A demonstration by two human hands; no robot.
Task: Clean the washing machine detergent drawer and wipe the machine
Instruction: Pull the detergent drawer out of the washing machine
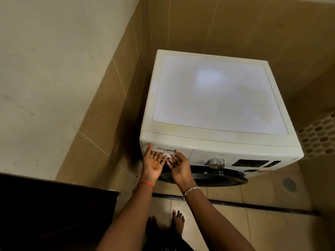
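Note:
A white front-loading washing machine stands in a tiled corner, its flat top bare. The detergent drawer sits closed at the upper left of the front panel, with a brand name printed on it. My left hand is palm up under the drawer front, its fingertips at the drawer's handle recess. My right hand is beside it, fingers reaching into the same recess and the thumb up against the drawer face. Whether the fingers hook the handle is hidden.
A silver dial and a dark display lie right of the drawer. The black door rim curves below. Tiled walls close in on the left and behind. A dark counter is at lower left, a floor drain at right.

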